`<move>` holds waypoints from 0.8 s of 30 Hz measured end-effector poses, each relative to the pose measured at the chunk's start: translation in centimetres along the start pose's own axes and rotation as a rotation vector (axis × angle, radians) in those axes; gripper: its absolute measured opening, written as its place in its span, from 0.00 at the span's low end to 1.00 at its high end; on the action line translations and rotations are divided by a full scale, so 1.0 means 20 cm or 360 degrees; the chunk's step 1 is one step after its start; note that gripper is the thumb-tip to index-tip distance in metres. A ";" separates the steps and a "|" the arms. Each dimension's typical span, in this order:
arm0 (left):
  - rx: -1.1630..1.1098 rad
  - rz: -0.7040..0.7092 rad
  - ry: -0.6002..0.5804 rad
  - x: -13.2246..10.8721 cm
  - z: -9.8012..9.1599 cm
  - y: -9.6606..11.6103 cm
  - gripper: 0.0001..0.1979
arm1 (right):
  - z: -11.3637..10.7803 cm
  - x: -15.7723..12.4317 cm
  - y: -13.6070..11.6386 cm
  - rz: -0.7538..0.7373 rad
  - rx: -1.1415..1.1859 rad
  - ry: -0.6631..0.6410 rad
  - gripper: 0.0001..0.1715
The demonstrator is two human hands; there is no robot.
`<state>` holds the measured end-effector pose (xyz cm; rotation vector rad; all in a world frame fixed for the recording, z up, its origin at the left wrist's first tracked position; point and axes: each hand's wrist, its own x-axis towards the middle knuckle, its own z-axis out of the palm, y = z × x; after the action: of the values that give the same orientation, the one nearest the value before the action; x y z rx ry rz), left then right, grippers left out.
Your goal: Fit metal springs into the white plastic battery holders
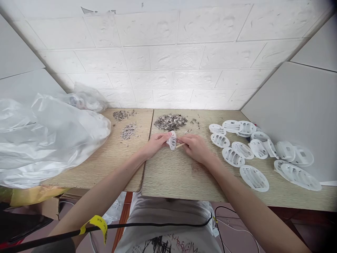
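My left hand [158, 143] is closed on the edge of a white oval plastic battery housing [172, 141], which is tilted up above the table and shows several slots. My right hand [196, 147] is closed beside it, with a thin pale stick [180, 145] coming out of the fingers toward the housing. Its thumb and forefinger are pinched near the housing's right edge; a tiny metal piece may be there, too small to be sure. Just behind the hands lies a heap of small metal pieces [170, 122].
Two smaller heaps of metal pieces, a dark one [120, 115] and a lighter one [129, 131], lie on the left tabletop. Several white oval housings [233, 157] spread across the right. A large plastic bag [52, 140] covers the left side. A black cable [147, 224] crosses in front.
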<state>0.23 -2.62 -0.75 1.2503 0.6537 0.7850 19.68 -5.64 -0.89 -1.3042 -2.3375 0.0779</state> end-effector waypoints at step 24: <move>-0.0012 -0.0004 -0.0002 0.01 -0.01 -0.01 0.21 | -0.02 0.00 0.01 0.0023 0.0019 -0.0025 0.17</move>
<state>0.20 -2.44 -1.04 1.2432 0.6506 0.7841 19.92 -5.67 -0.66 -1.3198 -2.3370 0.1067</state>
